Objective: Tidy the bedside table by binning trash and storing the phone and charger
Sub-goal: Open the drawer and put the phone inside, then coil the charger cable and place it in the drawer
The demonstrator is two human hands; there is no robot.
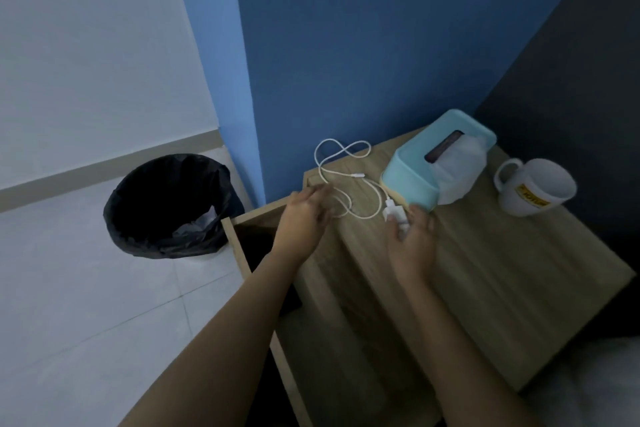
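The white charger plug (394, 212) is at the middle of the wooden bedside table (485, 270), held at the fingertips of the right hand (412, 246); the fingers are closed around its lower part, and the plug touches the front corner of the light blue tissue box (415, 180). The white cable (341, 163) goes from the plug to the left in loose loops on the table top, and one loop hangs over the back edge against the blue wall (346, 45). The left hand (303, 218) is over the left end of the cable; it is blurred, so I cannot tell if the fingers grasp the cable or are only near it. Under the left forearm the drawer (230, 232) of the table stands open; its inside is dark. A white mug (535, 189) stands on the table to the right of the tissue box, apart from it. On the pale floor, left of the table, stands a bin with a black bag (166, 204); some pale crumpled thing lies inside.
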